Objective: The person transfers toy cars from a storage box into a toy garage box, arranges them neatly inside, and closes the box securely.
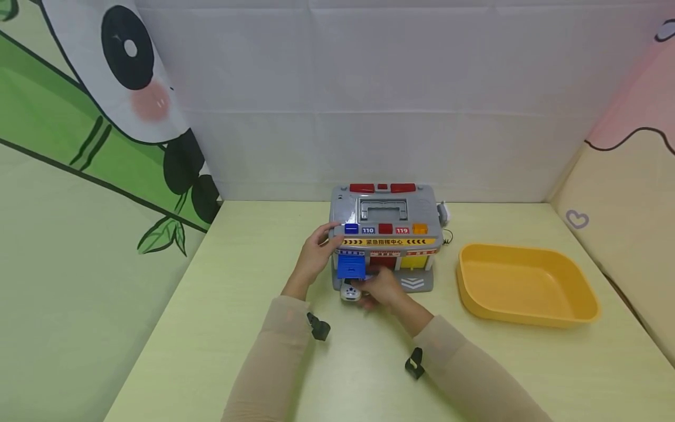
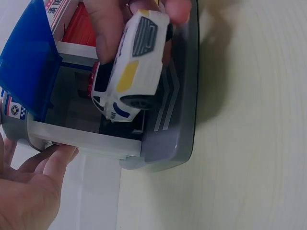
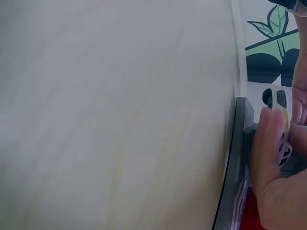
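A grey toy garage (image 1: 384, 199) stands on the table with its blue door (image 1: 351, 266) swung up. In front of that doorway, my right hand (image 1: 385, 287) pinches a white toy police car (image 1: 350, 292) between thumb and fingers. The left wrist view shows the police car (image 2: 139, 62) tilted at the opening, with its grille towards the camera. My left hand (image 1: 316, 255) grips the garage's left side at the roof edge. Some of its fingers (image 2: 62, 160) lie against the side wall beneath the roof.
To the right of the garage sits a yellow tray (image 1: 527, 316). A red door (image 1: 382, 262) and a yellow door (image 1: 414, 262) are down beside the blue one. Behind the table (image 1: 211, 351) hangs a white cloth (image 1: 369, 99).
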The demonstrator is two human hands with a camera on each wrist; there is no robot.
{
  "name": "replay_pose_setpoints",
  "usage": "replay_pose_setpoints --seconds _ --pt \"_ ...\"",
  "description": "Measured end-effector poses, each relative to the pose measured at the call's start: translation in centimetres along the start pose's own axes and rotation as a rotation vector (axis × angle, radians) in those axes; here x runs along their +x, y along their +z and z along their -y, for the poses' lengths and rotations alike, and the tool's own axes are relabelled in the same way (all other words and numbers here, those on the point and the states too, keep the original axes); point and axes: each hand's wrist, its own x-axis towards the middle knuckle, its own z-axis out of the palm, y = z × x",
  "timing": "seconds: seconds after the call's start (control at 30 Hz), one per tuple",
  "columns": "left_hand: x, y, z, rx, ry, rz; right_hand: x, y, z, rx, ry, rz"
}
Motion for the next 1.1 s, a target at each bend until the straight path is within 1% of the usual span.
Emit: replay_pose_setpoints --seconds 0.17,0.23,0.3,0.4,0.5,0.7,0.83,0.9,1.1 --pt "0.08 -0.02 0.01 -0.008 -0.003 0.004 0.22 -0.09 -0.01 0.053 0.041 -0.036" --pt "0.09 -0.05 -0.04 -0.010 -0.005 0.006 0.26 -0.07 -0.08 0.094 0.043 -0.048" --pt "0.06 -0.10 -0.12 -0.007 -0.003 0.006 0.27 -0.07 -0.19 0.111 0.019 -0.061" --pt "0.01 -0.17 -0.26 -0.005 0.001 0.005 0.19 -0.12 -0.29 0.078 -0.024 -0.090" --pt "-0.06 -0.21 -0.33 -0.011 0.000 0.006 0.05 -0.25 -0.34 -0.001 -0.057 -0.115" --pt "-0.02 -0.23 -0.21 -0.022 -0.007 0.009 -0.14 -0.29 -0.47 -0.073 -0.101 -0.108" --pt "0.04 -0.19 -0.08 -0.033 -0.008 0.009 -0.23 -0.15 -0.49 -0.085 -0.106 -0.117" --pt "0.04 -0.16 -0.03 -0.034 -0.008 0.010 -0.26 -0.11 -0.44 -0.091 -0.109 -0.109" --pt "0.05 -0.03 -0.02 -0.022 -0.010 0.003 -0.30 0.02 -0.44 -0.062 -0.110 -0.043"
